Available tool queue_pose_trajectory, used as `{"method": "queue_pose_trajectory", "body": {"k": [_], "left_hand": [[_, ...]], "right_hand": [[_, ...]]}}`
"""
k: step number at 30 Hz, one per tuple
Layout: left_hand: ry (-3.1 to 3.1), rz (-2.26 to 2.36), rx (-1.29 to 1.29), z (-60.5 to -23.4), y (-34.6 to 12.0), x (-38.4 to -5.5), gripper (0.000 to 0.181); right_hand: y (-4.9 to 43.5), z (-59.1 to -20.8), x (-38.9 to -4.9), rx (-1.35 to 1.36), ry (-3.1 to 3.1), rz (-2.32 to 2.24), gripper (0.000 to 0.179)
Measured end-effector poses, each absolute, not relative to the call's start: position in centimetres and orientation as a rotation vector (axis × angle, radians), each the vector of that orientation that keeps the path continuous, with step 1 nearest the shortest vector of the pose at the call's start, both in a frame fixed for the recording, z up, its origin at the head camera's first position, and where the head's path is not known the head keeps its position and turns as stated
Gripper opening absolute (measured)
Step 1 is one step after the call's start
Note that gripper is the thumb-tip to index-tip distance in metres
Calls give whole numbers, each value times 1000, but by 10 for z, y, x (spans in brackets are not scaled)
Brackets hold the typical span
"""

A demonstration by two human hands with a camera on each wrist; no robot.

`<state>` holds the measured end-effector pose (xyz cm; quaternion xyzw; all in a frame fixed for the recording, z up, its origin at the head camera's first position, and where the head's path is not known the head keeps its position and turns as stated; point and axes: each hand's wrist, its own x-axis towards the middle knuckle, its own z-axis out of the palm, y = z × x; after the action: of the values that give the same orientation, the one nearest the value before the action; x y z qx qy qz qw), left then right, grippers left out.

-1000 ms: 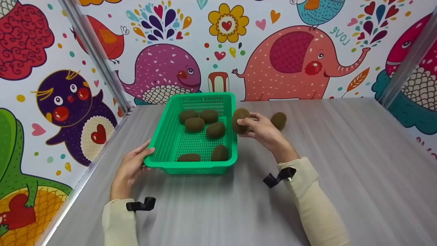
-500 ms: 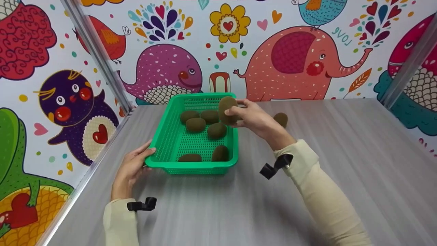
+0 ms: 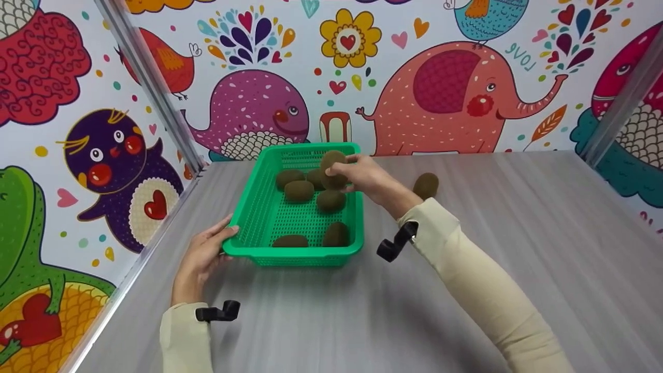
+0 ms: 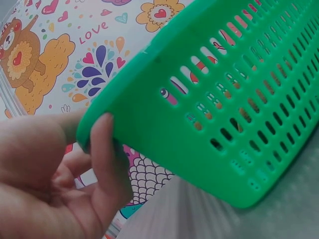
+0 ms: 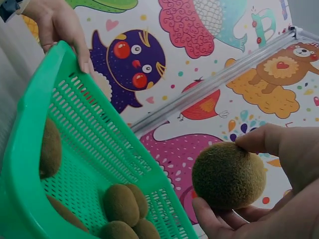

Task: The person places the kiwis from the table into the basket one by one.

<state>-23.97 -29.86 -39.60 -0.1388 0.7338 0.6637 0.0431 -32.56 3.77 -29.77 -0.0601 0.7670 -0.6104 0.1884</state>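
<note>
A green plastic basket [image 3: 298,250] stands on the table with several brown kiwis inside, among them one kiwi [image 3: 299,191] near its middle. My left hand [image 3: 203,254] grips the basket's near left corner; in the left wrist view, the fingers [image 4: 102,159] curl under the rim [image 4: 124,74]. Over the basket's far right part, my right hand [image 3: 370,178] pinches a kiwi [image 3: 333,168] between thumb and fingers. The right wrist view shows this held kiwi [image 5: 228,175] raised beside the basket wall.
One more kiwi [image 3: 426,185] lies on the grey table [image 3: 507,233], right of the basket and behind the right forearm. A cartoon-printed wall [image 3: 342,103] rises behind the basket, and another panel [image 3: 119,171] stands at the left, with metal posts at the corners.
The right hand has carried its kiwi leftward, from beside the basket's right rim to over the inside. The left hand keeps its grip on the corner.
</note>
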Motion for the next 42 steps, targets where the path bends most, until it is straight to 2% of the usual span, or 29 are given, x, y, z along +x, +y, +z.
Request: {"method": "queue_pose_trajectory", "body": {"k": [7, 25, 33, 42], "left_hand": [[2246, 2042, -406, -396, -300, -240, 60], [2226, 2061, -413, -397, -301, -239, 59], [2221, 2053, -414, -396, -300, -240, 59], [2243, 2038, -414, -399, -299, -240, 58]], "right_hand": [[17, -303, -332, -157, 2068, -1723, 74], [-23, -337, -350, -53, 1815, -1814, 65], [-27, -349, -356, 3, 1775, -1765, 78], [-26, -362, -359, 16, 1758, -1728, 79]]}}
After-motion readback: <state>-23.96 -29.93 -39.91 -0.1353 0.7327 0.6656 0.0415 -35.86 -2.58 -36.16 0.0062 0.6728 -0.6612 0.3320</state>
